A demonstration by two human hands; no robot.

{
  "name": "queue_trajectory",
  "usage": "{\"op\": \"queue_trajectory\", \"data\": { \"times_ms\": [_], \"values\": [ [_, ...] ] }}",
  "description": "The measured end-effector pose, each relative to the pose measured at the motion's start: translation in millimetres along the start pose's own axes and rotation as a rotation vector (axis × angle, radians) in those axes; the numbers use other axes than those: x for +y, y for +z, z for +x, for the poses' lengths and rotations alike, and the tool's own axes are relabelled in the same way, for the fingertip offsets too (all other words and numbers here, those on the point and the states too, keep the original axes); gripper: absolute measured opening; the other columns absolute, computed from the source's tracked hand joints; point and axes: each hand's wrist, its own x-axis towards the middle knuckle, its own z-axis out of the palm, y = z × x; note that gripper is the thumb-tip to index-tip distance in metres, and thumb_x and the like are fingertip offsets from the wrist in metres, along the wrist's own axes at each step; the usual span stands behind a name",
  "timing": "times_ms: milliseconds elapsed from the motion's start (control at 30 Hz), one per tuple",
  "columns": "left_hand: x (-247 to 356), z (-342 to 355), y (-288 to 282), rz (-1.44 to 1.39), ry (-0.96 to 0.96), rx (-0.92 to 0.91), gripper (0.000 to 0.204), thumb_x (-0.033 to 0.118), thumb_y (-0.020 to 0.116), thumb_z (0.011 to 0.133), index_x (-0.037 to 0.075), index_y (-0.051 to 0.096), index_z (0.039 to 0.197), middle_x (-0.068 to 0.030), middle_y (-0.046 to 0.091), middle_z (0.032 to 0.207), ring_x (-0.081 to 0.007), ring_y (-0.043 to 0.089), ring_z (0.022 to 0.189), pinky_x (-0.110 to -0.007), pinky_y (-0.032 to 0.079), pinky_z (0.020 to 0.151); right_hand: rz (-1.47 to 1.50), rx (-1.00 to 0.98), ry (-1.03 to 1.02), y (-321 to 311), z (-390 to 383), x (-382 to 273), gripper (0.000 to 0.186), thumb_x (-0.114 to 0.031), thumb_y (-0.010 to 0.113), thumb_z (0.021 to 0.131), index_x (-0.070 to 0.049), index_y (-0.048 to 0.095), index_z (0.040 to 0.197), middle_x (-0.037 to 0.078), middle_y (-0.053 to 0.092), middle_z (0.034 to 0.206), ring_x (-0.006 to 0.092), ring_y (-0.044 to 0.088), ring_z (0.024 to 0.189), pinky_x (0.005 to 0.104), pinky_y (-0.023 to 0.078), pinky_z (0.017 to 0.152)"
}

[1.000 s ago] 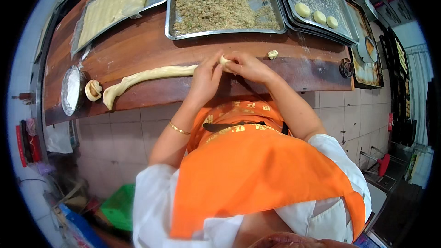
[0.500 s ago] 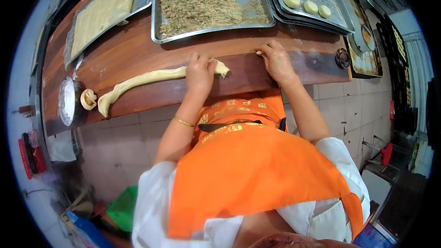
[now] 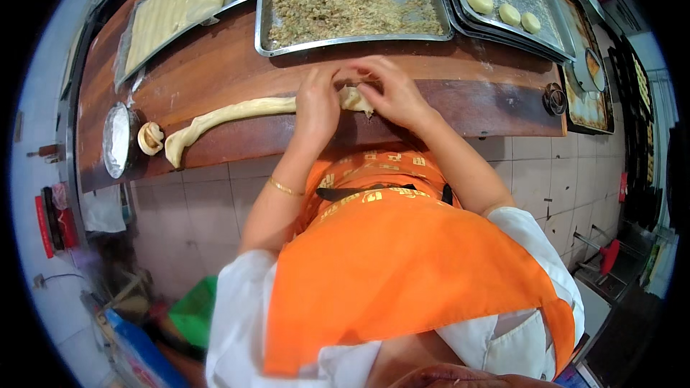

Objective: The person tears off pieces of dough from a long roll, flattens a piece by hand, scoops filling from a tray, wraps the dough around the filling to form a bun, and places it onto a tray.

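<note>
A long pale dough rope (image 3: 237,109) lies along the front of the wooden table, its left end bent toward the edge. My left hand (image 3: 317,105) is wrapped round the rope close to its right end. At that ragged end, my right hand (image 3: 395,92) curls inward, with the thumb against the dough and the fingers arched above it. The fingertips of both hands meet or nearly meet there. Whether a small loose bit of dough is between the right fingers is hidden.
A bowl of white flour (image 3: 116,140) and a small coiled dough piece (image 3: 150,138) sit at left. Behind are a tray of crumbly filling (image 3: 352,7), a tray of dough strips (image 3: 172,18) and a tray with three dough rounds (image 3: 509,14). Ring cutters (image 3: 555,99) lie at right.
My right hand has come leftward from farther along the table, where it pinched a small dough bit, to the rope's end. My left hand stays on the rope. The view has shifted slightly.
</note>
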Motion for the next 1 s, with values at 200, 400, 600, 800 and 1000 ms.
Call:
{"op": "queue_trajectory", "data": {
  "times_ms": [200, 400, 600, 800, 1000],
  "values": [
    [-4.8, 46.0, 50.5, -0.04, 0.208, -0.202, 0.028, 0.004, 0.057, 0.088, 0.002, 0.061, 0.115, -0.0162, 0.064, 0.112, -0.0362, 0.062, 0.102, -0.042, 0.051, 0.087, 0.078, 0.241, 0.171, -26.7, -5.0, 1.2, 0.028, -0.004, 0.062, 0.09, -0.004, 0.064, 0.118, 0.011, 0.064, 0.11, 0.0216, 0.065, 0.1, 0.0329, 0.055, 0.082],
    [8.0, 45.2, 68.0, 0.266, 0.346, -0.414, 0.045, 0.03, 0.061, 0.091, 0.009, 0.055, 0.131, -0.0135, 0.057, 0.13, -0.0323, 0.057, 0.116, -0.046, 0.041, 0.102, 0.077, 0.355, 0.247, -45.1, -27.6, 20.5, 0.023, -0.004, 0.061, 0.091, -0.004, 0.067, 0.114, 0.009, 0.067, 0.108, 0.0184, 0.066, 0.097, 0.0296, 0.054, 0.08],
    [13.1, 50.0, 69.0, 0.365, 0.396, -0.455, 0.055, 0.04, 0.061, 0.092, 0.01, 0.051, 0.137, -0.0146, 0.054, 0.136, -0.0293, 0.051, 0.125, -0.045, 0.034, 0.107, 0.143, 0.391, 0.23, -49.5, -26.9, 23.0, 0.022, -0.004, 0.061, 0.092, -0.003, 0.067, 0.113, 0.01, 0.068, 0.108, 0.0186, 0.067, 0.096, 0.0297, 0.054, 0.08],
    [22.7, 47.1, 56.5, 0.414, 0.402, -0.469, 0.065, 0.045, 0.06, 0.091, 0.015, 0.044, 0.146, -0.0154, 0.046, 0.146, -0.0302, 0.042, 0.135, -0.047, 0.029, 0.111, 0.117, 0.349, 0.177, -44.1, -32.3, 18.8, 0.021, -0.005, 0.061, 0.092, -0.002, 0.067, 0.113, 0.011, 0.068, 0.108, 0.0188, 0.067, 0.092, 0.0297, 0.054, 0.077],
    [22.9, 26.7, 60.2, 0.447, 0.303, -0.424, 0.071, 0.049, 0.056, 0.094, 0.016, 0.034, 0.153, -0.0177, 0.04, 0.152, -0.0351, 0.036, 0.142, -0.055, 0.023, 0.116, 0.146, 0.335, 0.267, -43.2, -49.7, 28.7, 0.021, -0.004, 0.062, 0.092, -0.003, 0.067, 0.112, 0.009, 0.069, 0.104, 0.0168, 0.067, 0.087, 0.0291, 0.053, 0.075]
  ]
}}
